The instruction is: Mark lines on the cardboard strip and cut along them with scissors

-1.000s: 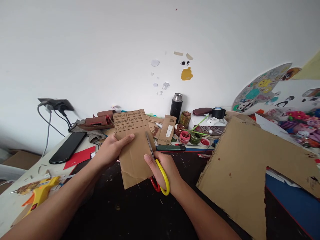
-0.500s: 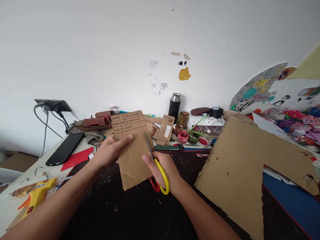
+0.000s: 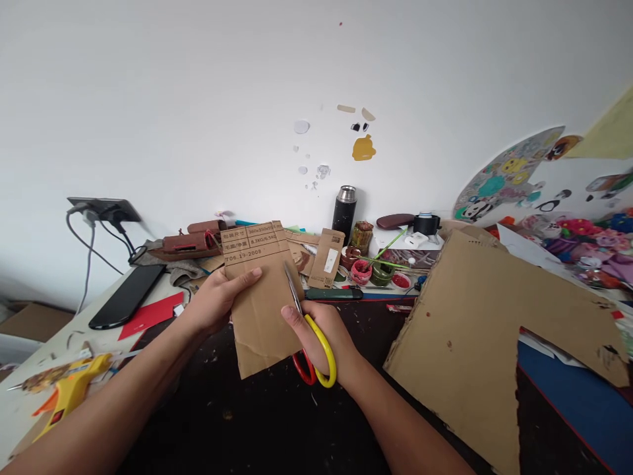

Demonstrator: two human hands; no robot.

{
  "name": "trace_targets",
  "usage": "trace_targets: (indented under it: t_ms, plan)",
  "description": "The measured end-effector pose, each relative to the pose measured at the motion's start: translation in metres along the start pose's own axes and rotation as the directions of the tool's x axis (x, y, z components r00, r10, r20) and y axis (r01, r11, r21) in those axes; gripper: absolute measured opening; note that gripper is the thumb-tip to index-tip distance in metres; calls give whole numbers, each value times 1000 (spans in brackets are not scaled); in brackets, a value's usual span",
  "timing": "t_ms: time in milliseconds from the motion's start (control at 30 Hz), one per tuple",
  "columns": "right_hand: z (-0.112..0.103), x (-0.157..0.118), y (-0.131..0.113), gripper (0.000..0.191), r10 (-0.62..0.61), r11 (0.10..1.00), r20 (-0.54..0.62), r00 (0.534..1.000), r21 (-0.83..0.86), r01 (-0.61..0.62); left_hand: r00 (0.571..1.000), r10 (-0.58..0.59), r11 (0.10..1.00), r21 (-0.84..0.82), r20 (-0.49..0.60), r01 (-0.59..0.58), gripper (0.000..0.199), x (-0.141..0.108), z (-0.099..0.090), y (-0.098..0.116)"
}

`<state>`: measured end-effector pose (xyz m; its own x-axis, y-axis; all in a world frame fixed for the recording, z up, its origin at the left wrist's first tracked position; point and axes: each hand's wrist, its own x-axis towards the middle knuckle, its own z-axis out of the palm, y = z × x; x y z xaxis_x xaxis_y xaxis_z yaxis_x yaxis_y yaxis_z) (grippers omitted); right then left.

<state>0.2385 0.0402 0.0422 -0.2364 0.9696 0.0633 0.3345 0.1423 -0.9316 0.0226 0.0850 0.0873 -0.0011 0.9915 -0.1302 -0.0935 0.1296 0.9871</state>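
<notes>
A brown cardboard piece (image 3: 262,316) with black print along its top is held up over the dark mat (image 3: 198,422). Its left edge is gripped by my left hand (image 3: 222,293), thumb on the front face and the other fingers behind. My right hand (image 3: 324,333) is closed round scissors (image 3: 324,356) with one yellow and one red handle loop. One blade lies over the front of the cardboard near its right edge, pointing up and to the left; the other blade is mostly hidden.
At right lies a large cardboard sheet (image 3: 459,343). Paint jars (image 3: 361,271), a black flask (image 3: 345,214) and a green cutter (image 3: 333,293) stand or lie at the back. On the left are a yellow glue gun (image 3: 74,392), red paper (image 3: 151,313) and a black case (image 3: 127,297).
The red handle loop has shifted slightly left, away from the yellow one. Both hands keep their hold, and the cardboard has barely moved.
</notes>
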Motion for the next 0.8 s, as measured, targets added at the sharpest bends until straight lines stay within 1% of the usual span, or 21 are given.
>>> trace_targets:
  t_ms: [100, 167, 233, 300, 333, 400, 433, 467, 533, 600, 667, 800]
  plan:
    - [-1, 1, -1, 63, -10, 1000, -12, 1000, -18, 10, 1000, 12, 1000, -2, 1, -12, 66, 1, -1, -5]
    - [-1, 2, -1, 62, -7, 1000, -19, 1000, 2, 7, 1000, 5, 1000, -24, -8, -5, 65, 2, -1, -8]
    - [-1, 2, -2, 61, 34, 995, 4, 999, 96, -34, 1000, 1, 998, -58, -24, -3, 61, 3, -1, -10]
    - [0, 2, -1, 60, 87, 973, 62, 994, 208, -98, 999, 6, 997, -82, -40, -9, 58, 5, 0, -8]
    - [1, 2, 0, 60, 99, 964, 92, 991, 239, -119, 998, 15, 995, -96, -68, -21, 56, 5, 0, -5]
    - [2, 1, 0, 59, 86, 965, 138, 987, 235, -117, 985, 46, 988, -138, -167, -69, 52, 7, -3, 4]
    - [2, 0, 0, 57, 69, 971, 158, 985, 215, -102, 967, 68, 978, -173, -245, -112, 50, 8, -6, 10]
    - [3, -1, -1, 56, 50, 977, 175, 983, 197, -85, 952, 90, 969, -196, -291, -152, 48, 9, -9, 16]
    - [4, -3, -3, 54, 24, 982, 199, 980, 181, -61, 934, 113, 956, -218, -340, -195, 47, 11, -14, 26]
    - [5, -3, -4, 52, 18, 981, 189, 982, 186, -53, 936, 100, 955, -232, -338, -186, 49, 12, -19, 32]
    - [5, -2, -4, 49, 22, 977, 150, 988, 205, -53, 940, 82, 953, -249, -332, -171, 47, 14, -20, 34]
    - [4, 1, 0, 47, 49, 972, 110, 993, 222, -72, 920, 83, 941, -275, -382, -199, 38, 17, -22, 34]
